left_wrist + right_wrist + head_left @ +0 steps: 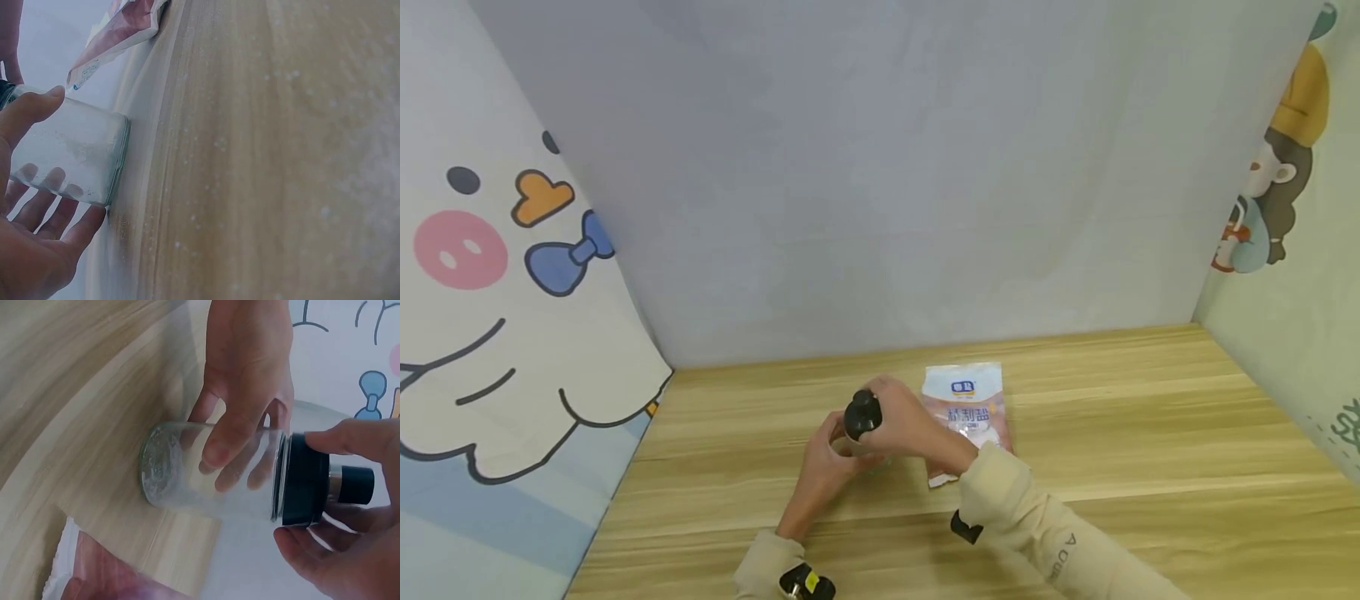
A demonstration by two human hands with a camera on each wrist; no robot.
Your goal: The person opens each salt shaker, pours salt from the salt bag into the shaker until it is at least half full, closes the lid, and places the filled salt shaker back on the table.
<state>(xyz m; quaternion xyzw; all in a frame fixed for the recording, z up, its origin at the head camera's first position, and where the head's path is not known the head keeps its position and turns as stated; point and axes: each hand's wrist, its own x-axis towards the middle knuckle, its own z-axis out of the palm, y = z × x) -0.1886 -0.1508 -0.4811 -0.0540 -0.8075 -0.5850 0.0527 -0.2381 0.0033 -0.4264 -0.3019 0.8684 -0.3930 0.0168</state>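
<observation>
A clear glass jar (pixel 187 487) with a black lid (pixel 305 481) stands on the wooden table. The lid has a metal-ringed black knob on top. My left hand (pixel 829 462) grips the jar's body, thumb on one side and fingers round the other, as the left wrist view also shows for the jar (pixel 75 144). With thumb and fingers my right hand (pixel 902 421) holds the lid by its rim; it sits on the jar's mouth. Some whitish residue shows near the jar's bottom.
Just right of the jar lies a pink and white printed packet (pixel 966 408), flat on the wooden table (pixel 1112 425). A grey wall (pixel 910 183) rises behind the table, with cartoon-printed panels on both sides.
</observation>
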